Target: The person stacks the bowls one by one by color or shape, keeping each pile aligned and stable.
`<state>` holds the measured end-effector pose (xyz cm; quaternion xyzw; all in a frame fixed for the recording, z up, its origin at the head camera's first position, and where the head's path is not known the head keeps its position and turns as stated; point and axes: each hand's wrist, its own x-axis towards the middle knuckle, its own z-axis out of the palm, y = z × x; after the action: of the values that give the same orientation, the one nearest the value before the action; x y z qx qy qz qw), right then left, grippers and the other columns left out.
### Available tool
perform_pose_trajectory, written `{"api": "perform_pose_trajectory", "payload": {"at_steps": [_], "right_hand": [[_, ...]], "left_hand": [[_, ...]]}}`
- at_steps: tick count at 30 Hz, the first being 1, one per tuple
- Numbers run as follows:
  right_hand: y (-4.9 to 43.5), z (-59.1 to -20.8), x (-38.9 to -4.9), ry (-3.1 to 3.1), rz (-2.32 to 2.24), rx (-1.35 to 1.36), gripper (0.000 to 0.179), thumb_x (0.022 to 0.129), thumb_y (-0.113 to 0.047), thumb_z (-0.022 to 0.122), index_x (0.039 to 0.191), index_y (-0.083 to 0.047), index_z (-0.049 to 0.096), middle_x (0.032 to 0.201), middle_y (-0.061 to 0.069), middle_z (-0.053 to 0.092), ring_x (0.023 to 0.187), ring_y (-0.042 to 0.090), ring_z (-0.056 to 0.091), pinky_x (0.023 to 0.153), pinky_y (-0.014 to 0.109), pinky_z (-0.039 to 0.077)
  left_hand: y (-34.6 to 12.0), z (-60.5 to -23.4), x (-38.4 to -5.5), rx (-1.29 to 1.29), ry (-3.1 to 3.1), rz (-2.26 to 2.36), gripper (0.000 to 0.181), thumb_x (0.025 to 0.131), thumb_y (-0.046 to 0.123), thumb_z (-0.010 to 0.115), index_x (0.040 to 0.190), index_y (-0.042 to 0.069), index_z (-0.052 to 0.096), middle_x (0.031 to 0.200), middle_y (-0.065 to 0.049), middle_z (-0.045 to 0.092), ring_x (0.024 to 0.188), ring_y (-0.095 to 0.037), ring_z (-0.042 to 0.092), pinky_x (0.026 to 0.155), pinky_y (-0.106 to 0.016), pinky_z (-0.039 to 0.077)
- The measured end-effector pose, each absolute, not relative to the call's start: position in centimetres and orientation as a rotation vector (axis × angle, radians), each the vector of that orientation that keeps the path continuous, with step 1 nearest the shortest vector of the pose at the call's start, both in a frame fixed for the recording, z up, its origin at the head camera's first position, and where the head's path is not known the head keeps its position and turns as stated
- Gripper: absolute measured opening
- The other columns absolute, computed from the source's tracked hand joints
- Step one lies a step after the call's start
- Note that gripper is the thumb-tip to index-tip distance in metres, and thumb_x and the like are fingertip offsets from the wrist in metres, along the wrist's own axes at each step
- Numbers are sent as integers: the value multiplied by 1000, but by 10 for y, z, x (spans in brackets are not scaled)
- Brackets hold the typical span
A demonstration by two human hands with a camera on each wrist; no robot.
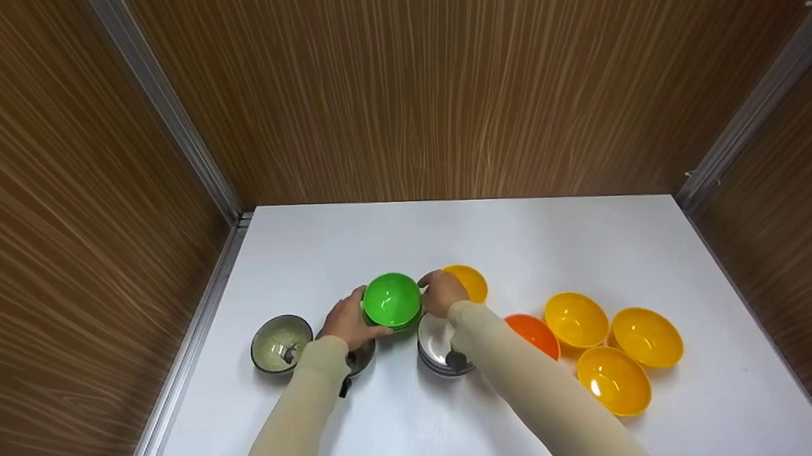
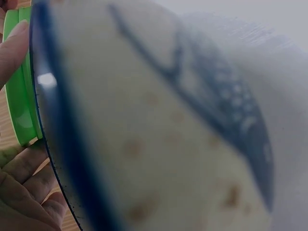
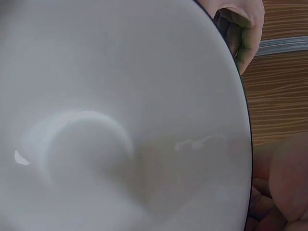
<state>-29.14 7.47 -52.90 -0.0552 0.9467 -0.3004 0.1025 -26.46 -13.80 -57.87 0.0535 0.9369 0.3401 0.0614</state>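
Observation:
Green bowls (image 1: 392,300), stacked one in another, sit in front of me between my hands. My left hand (image 1: 350,319) grips their left side, thumb at the near edge and fingers round the far side. In the left wrist view its thumb (image 2: 14,55) lies along the green wall. My right hand (image 1: 443,293) is at their right side, curled fingers at the rim. Below the right wrist is a stack of white-lined bowls (image 1: 435,336). A dark-rimmed bowl (image 1: 362,357) is partly hidden beneath the left wrist.
A grey-green patterned bowl (image 1: 281,343) stands at the left. One yellow bowl (image 1: 473,283) sits just beyond the right hand. An orange bowl (image 1: 534,333) is partly covered by the right sleeve, with yellow bowls (image 1: 647,337) to its right. Wood-grain panels (image 1: 441,89) enclose the white table (image 1: 351,237).

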Motion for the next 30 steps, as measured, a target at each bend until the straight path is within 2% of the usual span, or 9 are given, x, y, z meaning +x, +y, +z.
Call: {"api": "perform_pose_trajectory", "payload": {"at_steps": [16, 25, 30], "right_hand": [[79, -531, -295, 2777, -883, -201, 33, 83, -7, 64, 115, -1, 68, 98, 12, 70, 92, 23, 65, 86, 35, 52], [78, -531, -295, 2750, -835, -193, 33, 89, -13, 61, 119, 1, 65, 111, 15, 68, 107, 28, 61, 97, 39, 47], [78, -531, -296, 2761, -819, -227, 31, 90, -14, 62, 117, 0, 67, 113, 14, 67, 110, 29, 60, 99, 40, 46]], "left_hand": [[-136, -582, -268, 200, 2854, 1024, 112, 64, 49, 87, 150, 7, 29, 140, -15, 48, 127, -33, 45, 106, -49, 36], [-134, -583, -270, 224, 2868, 1014, 108, 64, 45, 87, 149, 8, 31, 139, -12, 50, 127, -31, 47, 107, -47, 35], [-134, -582, -270, 204, 2864, 1033, 108, 64, 45, 88, 148, 7, 32, 139, -13, 49, 127, -32, 46, 108, -48, 35]]}}
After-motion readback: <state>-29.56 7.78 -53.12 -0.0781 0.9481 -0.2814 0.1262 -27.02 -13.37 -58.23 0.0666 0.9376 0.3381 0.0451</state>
